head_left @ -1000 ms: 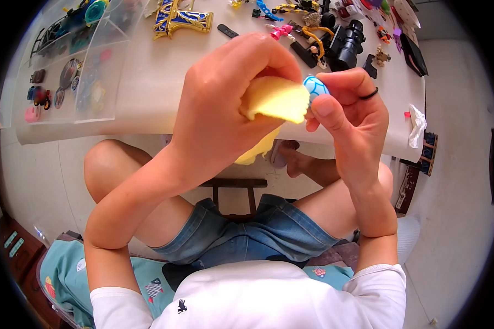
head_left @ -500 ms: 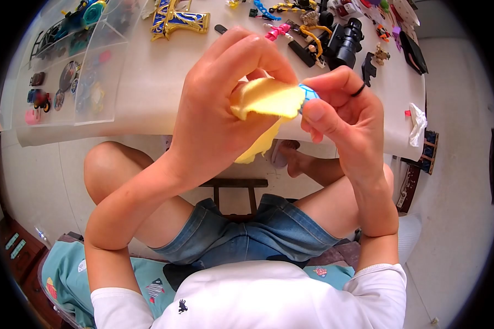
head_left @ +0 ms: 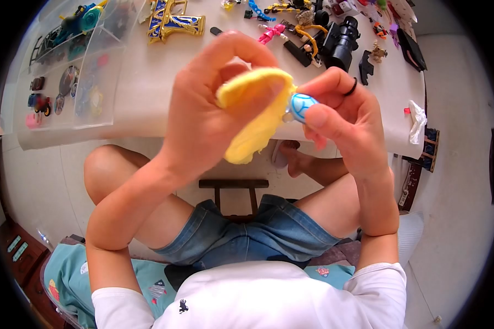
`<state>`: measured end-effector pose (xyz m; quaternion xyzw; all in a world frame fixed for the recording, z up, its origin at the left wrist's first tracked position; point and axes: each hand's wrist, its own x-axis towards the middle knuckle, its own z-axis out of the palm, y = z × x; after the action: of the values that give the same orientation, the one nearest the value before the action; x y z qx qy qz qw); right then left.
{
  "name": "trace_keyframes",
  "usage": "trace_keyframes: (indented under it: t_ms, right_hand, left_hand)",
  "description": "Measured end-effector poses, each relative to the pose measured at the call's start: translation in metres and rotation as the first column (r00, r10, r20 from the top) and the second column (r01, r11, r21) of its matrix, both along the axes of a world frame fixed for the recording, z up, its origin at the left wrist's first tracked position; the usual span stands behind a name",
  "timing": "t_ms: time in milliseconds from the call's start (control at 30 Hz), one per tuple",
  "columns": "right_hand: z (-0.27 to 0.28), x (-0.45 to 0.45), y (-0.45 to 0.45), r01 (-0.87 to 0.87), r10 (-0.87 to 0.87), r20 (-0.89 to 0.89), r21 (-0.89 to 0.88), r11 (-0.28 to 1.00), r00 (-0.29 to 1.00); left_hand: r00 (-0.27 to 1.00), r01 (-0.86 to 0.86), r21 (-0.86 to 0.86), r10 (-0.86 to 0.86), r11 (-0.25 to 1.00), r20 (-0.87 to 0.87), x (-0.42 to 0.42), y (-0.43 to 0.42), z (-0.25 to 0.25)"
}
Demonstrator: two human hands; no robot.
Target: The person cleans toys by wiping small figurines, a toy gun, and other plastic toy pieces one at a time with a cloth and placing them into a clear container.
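Observation:
My left hand (head_left: 197, 109) is closed around a soft yellow cloth (head_left: 258, 129), which hangs in a fold below the fingers. Between the thumb and fingers of my right hand (head_left: 346, 112) is a small rounded blue piece with lighter and darker line markings (head_left: 302, 106); its exact kind is unclear. The cloth's right edge lies close against the blue piece, and I cannot tell if they touch. Both hands are raised above my lap, near the table's front edge.
On the white-covered table (head_left: 142, 120) stand a clear compartment box (head_left: 96, 118) with small toys, a gold-and-blue ornate piece (head_left: 173, 24), a black scope-like cylinder (head_left: 343, 44), a pink figure (head_left: 270, 34), a black case (head_left: 411, 49) and a crumpled white wrapper (head_left: 417, 122).
The left hand has shifted slightly left and the cloth has opened out and dropped lower. More of the blue piece now shows in the right hand.

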<state>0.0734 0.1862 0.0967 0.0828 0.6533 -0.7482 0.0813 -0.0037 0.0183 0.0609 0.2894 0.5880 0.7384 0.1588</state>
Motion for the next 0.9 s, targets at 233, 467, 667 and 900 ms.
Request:
trace_keyframes:
  t_ms: [233, 467, 667, 900]
  right_hand:
    - [-0.002, 0.003, 0.01, -0.019, 0.013, -0.046, -0.118, 0.993, 0.999]
    - [0.0, 0.002, 0.002, -0.036, 0.021, -0.168, -0.09, 0.995, 0.986]
    - [-0.005, 0.003, -0.002, 0.007, -0.015, -0.307, -0.029, 1.0, 0.952]
    - [-0.007, 0.003, 0.001, 0.018, 0.077, -0.391, 0.235, 0.972, 0.917]
  left_hand:
    - [0.984, 0.106, -0.025, -0.101, 0.994, 0.144, -0.007, -0.008, 0.006]
    - [0.986, 0.164, -0.022, -0.164, 0.986, -0.01, -0.01, -0.008, 0.005]
    - [0.986, 0.142, -0.073, -0.148, 0.987, -0.08, -0.009, -0.009, 0.005]
    - [0.965, 0.25, -0.007, -0.249, 0.968, 0.085, -0.011, -0.011, 0.005]
